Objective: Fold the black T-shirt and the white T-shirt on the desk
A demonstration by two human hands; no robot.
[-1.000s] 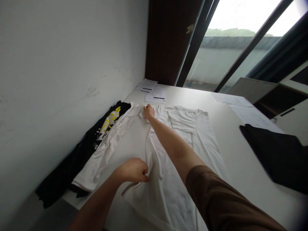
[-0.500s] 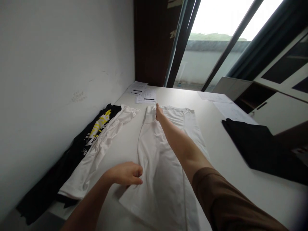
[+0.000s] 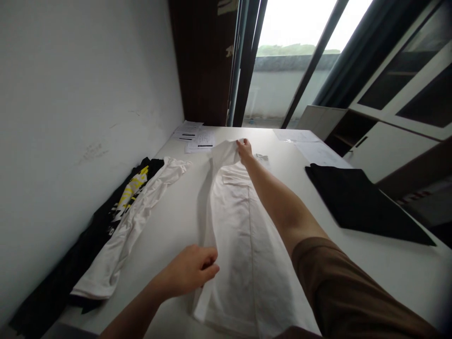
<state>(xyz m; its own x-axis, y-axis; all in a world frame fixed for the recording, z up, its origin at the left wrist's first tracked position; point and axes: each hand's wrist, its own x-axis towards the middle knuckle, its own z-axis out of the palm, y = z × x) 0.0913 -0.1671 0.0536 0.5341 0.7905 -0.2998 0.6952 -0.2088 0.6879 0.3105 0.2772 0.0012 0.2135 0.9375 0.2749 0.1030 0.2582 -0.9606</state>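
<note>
White shirt (image 3: 233, 226), far end tight in the right hand (image 3: 245, 150), nearer edge in the left hand (image 3: 192, 269) (fingers curled).

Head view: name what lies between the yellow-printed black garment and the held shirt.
In the head view, a white garment lies there, partly over the black garment; then a strip of table before the held shirt.
</note>
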